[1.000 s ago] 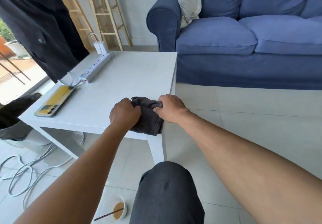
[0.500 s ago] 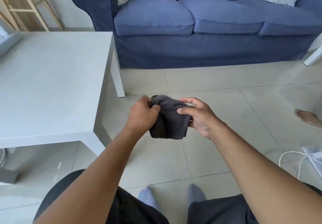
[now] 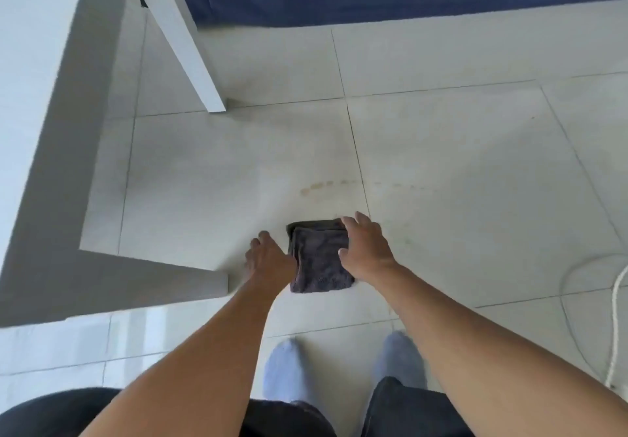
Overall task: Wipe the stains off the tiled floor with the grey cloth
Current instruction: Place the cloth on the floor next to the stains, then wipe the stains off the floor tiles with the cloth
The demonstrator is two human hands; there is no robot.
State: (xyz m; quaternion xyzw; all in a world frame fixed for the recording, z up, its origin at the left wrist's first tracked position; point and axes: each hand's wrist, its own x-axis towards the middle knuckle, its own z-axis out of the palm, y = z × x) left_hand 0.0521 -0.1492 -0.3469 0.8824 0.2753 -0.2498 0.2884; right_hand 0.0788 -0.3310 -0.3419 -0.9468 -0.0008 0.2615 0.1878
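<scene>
Half a second ago the grey cloth (image 3: 319,260) was held up in the air between both hands, in front of the sofa; a second ago it was still at the corner of the table. Now it lies folded flat on the tiled floor (image 3: 475,164), and the view has tipped down to look almost straight at the tiles. I take that to mean the fetching is over and the wiping is about to start (no stroke looks made yet).

The left hand (image 3: 268,260) sits at the cloth's 9 o'clock edge, fingers spread and low over the floor; its grip is apart, and I cannot tell whether it touches the cloth. The right hand (image 3: 365,248) lies over the 3 o'clock side and far corner, fingers loosely spread, pressing or steadying, not clamped around it.

The cloth is a dark grey, nubbly, towel-like rectangle, folded into several layers with a fold showing along its far edge. It looks dry, though the blur makes that uncertain.

The stains (image 3: 326,185) are a faint row of brownish spots at 12 o'clock from the cloth, near it but apart, trailing toward 2 o'clock across a grout line. They look untouched. The table (image 3: 40,130) stands at 10 o'clock, a white cable (image 3: 616,300) at 3 o'clock.
</scene>
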